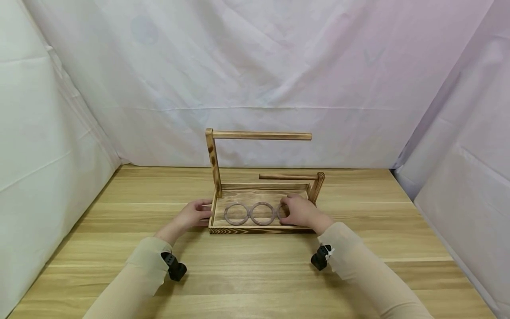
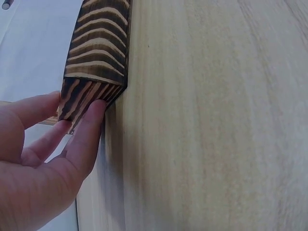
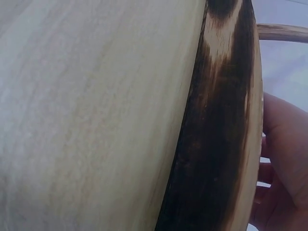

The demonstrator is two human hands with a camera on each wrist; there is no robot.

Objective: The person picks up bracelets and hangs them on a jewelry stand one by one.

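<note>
A wooden tray with dark burnt grain sits on the table. In it lies a row of clear rings, two fully visible and a third partly covered by my right hand. That hand reaches over the tray's right part, its thumb and fingers pinching the rightmost ring. In the right wrist view, the tray's front wall hides most of the fingers. My left hand is at the tray's left end; in the left wrist view its extended fingertips touch the striped end wall.
A tall wooden post rises at the tray's left end, carrying a long horizontal rod. On the right, a shorter post bears a lower rod. White cloth hangs behind the wooden table and along both sides.
</note>
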